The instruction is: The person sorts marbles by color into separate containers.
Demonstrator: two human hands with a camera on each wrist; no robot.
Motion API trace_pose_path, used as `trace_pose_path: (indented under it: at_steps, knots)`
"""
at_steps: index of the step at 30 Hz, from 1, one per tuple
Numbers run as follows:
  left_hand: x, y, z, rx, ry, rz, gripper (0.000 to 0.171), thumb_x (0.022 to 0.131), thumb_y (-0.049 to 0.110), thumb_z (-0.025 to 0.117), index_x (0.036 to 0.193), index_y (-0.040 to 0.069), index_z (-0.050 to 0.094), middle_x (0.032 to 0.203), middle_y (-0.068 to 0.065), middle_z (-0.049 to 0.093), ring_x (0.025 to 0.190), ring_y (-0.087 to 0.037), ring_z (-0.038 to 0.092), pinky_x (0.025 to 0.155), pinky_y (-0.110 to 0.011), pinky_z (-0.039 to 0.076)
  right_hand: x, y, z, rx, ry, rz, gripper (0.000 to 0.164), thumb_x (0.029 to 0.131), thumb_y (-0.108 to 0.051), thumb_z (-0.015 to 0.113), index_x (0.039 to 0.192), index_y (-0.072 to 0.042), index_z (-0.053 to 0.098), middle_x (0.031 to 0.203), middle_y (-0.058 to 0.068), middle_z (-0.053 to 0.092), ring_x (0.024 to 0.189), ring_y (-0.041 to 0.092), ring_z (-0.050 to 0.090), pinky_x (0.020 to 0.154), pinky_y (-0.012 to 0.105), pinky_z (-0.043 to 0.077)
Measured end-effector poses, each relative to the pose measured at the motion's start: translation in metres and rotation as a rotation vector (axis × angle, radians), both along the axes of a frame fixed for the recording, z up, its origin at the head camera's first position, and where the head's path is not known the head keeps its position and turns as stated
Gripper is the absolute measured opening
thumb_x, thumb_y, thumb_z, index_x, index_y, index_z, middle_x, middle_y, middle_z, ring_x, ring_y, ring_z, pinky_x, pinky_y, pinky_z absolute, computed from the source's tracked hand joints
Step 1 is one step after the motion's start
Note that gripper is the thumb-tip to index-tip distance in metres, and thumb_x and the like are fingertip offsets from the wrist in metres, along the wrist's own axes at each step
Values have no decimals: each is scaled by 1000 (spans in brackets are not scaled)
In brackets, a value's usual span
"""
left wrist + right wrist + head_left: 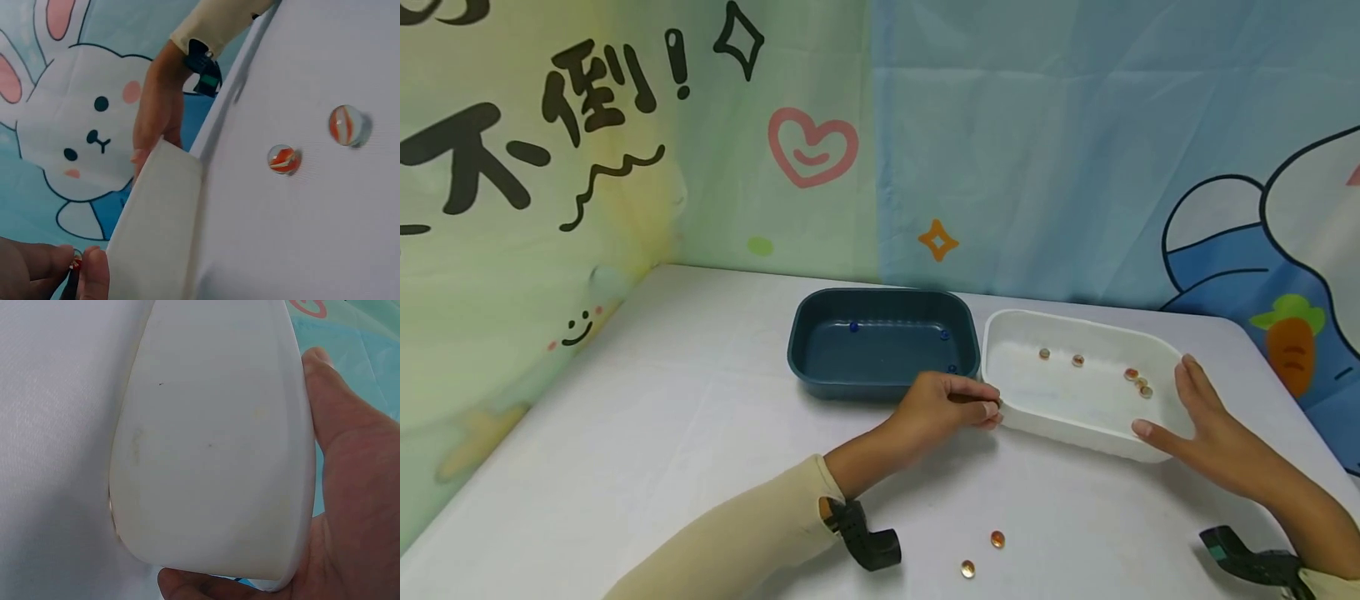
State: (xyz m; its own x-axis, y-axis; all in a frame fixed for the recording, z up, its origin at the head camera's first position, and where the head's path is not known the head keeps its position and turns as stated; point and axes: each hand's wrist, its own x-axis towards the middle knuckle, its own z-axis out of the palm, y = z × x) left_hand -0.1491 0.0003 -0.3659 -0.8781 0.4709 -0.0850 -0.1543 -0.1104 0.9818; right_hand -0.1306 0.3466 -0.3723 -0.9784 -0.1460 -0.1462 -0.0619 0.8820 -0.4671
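Note:
My left hand point(943, 400) pinches a clear marble with orange in it point(76, 259) between thumb and fingertips, by the front left corner of the white tray point(1075, 429). A dark strip shows between those fingers; I cannot tell what it is. At the tray's right end my right hand point(1221, 442) holds the corner, thumb over the front rim and fingers round the end wall point(212, 456). Several orange and clear marbles point(1078, 361) lie in the white tray. On the table in front are two more, an orange marble point(997, 539) and a paler marble point(967, 569).
Left of the white tray, close against it, stands a dark blue tray point(880, 390) with a few blue marbles point(853, 327). The white table point(647, 450) meets printed cloth walls point(1037, 167) at the back and left.

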Motion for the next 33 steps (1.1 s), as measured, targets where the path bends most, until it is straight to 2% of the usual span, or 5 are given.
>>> trace_pose_path:
  at_steps: [7,13,21,28,33]
  knots:
    - [-14,5,16,65,-14,42,21,89,-9,63,109,-12,67,98,-14,71,87,-22,71,85,-36,53,-2,2,-2,4,-7,-5,109,93,-52,56,146,0,-23,149,18,-37,132,61,-12,77,79,24]
    - [-34,11,26,41,-19,92,22,90,-8,63,111,-11,66,97,-12,71,88,-23,71,84,-33,54,-2,5,-4,2,-14,-9,108,93,-53,55,146,-2,-23,149,17,-38,131,61,-13,75,79,25]
    - [-52,24,30,-54,-36,124,17,90,-5,65,106,-5,70,95,-12,70,88,-21,70,82,-31,54,-1,5,-5,-5,-3,-2,108,93,-52,56,147,-2,-23,150,16,-38,132,60,-14,76,80,23]
    - [-65,34,29,-109,-57,143,15,89,-6,66,103,-7,70,87,-9,69,87,-24,71,76,-27,55,-3,4,-2,-5,3,2,108,93,-51,57,146,-1,-23,150,16,-38,132,60,-15,77,80,22]
    - [-74,34,28,-156,-36,155,17,90,-5,66,106,-8,70,86,-8,70,87,-24,71,76,-28,55,-3,3,-3,-11,2,3,108,93,-50,57,147,-2,-23,150,15,-38,131,61,-14,76,80,22]
